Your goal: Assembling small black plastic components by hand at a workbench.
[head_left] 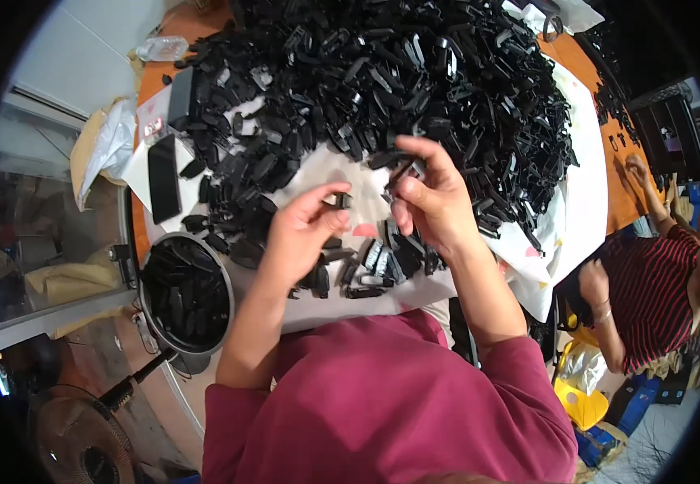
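Head view: by near edge of table (pixel 622 194), our left hand (pixel 305 230) pinches dark piece (pixel 342 199), right hand (pixel 438 203) black part (pixel 403 173); likely light, stiff; grip sides.

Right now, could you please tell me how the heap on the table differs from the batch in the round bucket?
The heap is far larger than the batch. The heap spreads loosely across the table, while the batch is contained by the bucket. Both look black and jumbled.
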Demonstrator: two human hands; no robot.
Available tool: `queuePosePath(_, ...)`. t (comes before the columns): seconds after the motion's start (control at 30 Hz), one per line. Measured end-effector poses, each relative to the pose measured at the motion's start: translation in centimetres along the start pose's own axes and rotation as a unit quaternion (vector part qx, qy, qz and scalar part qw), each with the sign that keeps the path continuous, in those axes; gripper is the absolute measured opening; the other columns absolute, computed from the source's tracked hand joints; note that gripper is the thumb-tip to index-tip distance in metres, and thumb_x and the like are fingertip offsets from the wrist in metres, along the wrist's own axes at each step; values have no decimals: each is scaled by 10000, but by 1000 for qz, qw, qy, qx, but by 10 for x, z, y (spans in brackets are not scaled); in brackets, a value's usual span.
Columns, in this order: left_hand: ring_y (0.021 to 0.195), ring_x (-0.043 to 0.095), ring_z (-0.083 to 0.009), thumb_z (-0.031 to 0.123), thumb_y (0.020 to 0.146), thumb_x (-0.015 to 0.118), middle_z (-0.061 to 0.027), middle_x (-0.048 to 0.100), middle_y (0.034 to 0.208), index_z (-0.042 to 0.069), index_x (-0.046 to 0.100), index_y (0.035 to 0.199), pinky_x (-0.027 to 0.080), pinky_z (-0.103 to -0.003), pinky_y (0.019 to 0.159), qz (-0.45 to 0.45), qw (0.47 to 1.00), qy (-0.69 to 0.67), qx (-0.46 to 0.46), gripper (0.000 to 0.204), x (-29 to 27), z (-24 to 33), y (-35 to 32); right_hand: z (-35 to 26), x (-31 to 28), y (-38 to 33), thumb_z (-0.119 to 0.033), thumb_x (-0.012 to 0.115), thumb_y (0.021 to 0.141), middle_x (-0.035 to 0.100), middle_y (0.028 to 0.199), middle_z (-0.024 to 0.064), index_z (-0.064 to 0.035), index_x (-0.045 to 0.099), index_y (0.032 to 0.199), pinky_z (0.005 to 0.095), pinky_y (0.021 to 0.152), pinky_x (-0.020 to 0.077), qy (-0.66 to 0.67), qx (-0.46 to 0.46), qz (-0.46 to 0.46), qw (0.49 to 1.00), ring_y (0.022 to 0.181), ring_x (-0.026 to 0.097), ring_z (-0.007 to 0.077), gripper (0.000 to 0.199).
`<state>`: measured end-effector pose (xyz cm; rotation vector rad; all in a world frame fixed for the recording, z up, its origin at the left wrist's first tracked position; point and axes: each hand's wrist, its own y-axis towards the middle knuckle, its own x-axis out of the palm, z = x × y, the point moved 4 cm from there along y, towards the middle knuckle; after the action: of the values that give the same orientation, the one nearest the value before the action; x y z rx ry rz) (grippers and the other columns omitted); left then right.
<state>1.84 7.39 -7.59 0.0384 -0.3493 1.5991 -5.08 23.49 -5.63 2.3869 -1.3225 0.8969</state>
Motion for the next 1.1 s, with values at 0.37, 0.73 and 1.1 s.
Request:
queuePosePath(0.37,831,544,-103,26,772,664,-63,573,991,-6,598,1050,452,-209,704,39,961,197,188,288,11,18,-15,1,16,-22,-50,589,840,607,768,88,28,578,959,244,486,529,-58,81,65,993,617,633,180,143)
queuePosePath(0.73,745,583,-167,18,684,712,-91,615,889,36,634,1029,474,-261,632,43,836,432,335,354,14,34,-26,10,6,-19,-102,625,824,598,660,68,20,581,836,203,386,459,-150,173,33,973,469,577,127,131)
queuePosePath(1.1,874,566,-99,130,867,590,-63,612,987,-42,548,1128,439,-212,796,73,990,-99,68,315,8,-22,-25,17,28,-33,-144,699,773,629,799,66,18,544,1041,219,568,474,-550,-85,42,830,668,570,72,349)
